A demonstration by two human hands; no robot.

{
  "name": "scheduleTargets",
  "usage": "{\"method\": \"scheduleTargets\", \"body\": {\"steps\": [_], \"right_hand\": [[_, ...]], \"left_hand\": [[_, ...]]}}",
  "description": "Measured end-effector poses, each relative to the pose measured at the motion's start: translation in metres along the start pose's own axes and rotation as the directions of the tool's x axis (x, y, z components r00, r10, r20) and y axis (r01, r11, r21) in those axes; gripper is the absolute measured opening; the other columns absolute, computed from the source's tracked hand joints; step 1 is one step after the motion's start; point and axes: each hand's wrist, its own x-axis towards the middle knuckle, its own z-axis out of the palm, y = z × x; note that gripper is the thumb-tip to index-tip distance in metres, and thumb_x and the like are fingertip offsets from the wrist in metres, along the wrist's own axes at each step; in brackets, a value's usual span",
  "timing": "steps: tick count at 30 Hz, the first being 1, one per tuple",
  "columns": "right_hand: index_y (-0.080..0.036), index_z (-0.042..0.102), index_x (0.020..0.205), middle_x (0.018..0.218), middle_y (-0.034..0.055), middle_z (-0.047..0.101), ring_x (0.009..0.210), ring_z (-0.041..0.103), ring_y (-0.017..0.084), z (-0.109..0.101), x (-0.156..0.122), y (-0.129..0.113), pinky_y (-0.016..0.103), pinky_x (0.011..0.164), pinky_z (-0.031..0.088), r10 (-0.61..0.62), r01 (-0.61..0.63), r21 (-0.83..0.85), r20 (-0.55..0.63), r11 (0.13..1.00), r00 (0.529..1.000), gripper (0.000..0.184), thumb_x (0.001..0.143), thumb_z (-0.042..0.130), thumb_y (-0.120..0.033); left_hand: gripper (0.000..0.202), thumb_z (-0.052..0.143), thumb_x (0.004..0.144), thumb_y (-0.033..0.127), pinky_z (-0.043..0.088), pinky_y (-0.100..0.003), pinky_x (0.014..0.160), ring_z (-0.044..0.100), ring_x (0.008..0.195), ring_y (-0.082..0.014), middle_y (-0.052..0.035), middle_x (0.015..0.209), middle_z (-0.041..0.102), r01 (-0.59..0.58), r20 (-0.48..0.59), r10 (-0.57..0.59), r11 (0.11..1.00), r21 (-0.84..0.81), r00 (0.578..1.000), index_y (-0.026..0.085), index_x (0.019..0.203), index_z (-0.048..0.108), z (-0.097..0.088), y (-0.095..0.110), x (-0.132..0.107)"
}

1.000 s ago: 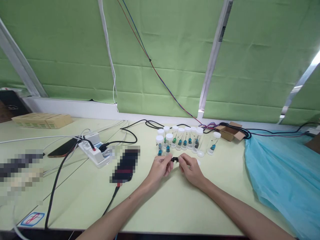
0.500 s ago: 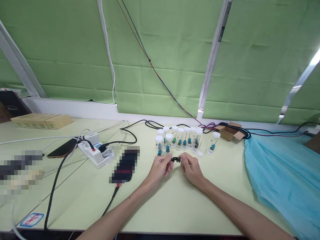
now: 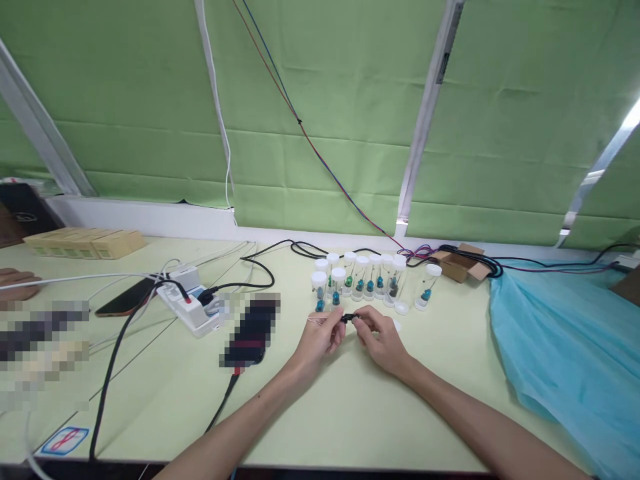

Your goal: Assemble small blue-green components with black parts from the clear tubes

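Between my hands is a small black piece, too small to identify. My left hand pinches its left end between thumb and fingers, and thin pale strands stick out behind those fingers. My right hand grips the piece's right end with thumb and fingertips. Just beyond my hands stand several clear vials with white caps, among them a near vial and one set apart on the right, a tilted vial. Blue-green bits and thin stems show inside them. A loose white cap lies beside the group.
To the left lie a blurred-out phone-like device on a cable, a white power strip and a dark phone. Blue cloth drapes the right side. A small open carton sits behind. Another person's hand rests far left.
My right hand has shifted slightly left, its fingertips now covering more of the black piece's right end. Another person's hand has appeared at the far left edge.
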Motion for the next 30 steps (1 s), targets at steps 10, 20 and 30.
{"method": "scheduleTargets", "body": {"steps": [10, 20, 30], "right_hand": [[-0.02, 0.042, 0.052, 0.042, -0.0035, 0.04, 0.042, 0.039, 0.01, 0.001, 0.002, 0.009, 0.025, 0.05, 0.032, -0.011, 0.009, -0.028, -0.072, 1.0, 0.997, 0.051, 0.098, 0.034, -0.039], [-0.018, 0.055, 0.08, 0.048, -0.0049, 0.044, 0.043, 0.04, 0.01, -0.001, 0.001, 0.003, 0.024, 0.047, 0.033, 0.047, -0.042, 0.039, -0.128, 0.998, 0.991, 0.036, 0.098, 0.034, -0.04], [-0.019, 0.05, 0.109, 0.054, -0.0067, 0.044, 0.048, 0.042, 0.011, 0.0, -0.003, -0.004, 0.023, 0.048, 0.033, 0.014, -0.013, 0.06, -0.007, 0.998, 1.0, 0.022, 0.095, 0.043, -0.035]], "left_hand": [[0.053, 0.052, 0.084, 0.054, 0.021, -0.022, 0.04, 0.036, 0.039, -0.0063, 0.0009, 0.046, 0.044, -0.033, 0.093, 0.024, 0.995, 0.096, 0.995, 0.014, 0.05, 0.051, -0.001, -0.003, 0.0], [0.052, 0.054, 0.083, 0.054, 0.019, -0.022, 0.039, 0.035, 0.038, -0.0063, 0.0008, 0.045, 0.044, -0.007, 0.067, 0.004, 0.999, 0.044, 0.998, 0.013, 0.05, 0.052, 0.001, -0.002, 0.001], [0.048, 0.059, 0.08, 0.05, 0.017, -0.02, 0.039, 0.035, 0.038, -0.0054, 0.0012, 0.045, 0.045, 0.015, -0.002, -0.016, 0.997, -0.078, 1.0, 0.013, 0.05, 0.054, 0.001, 0.003, 0.0]]}}
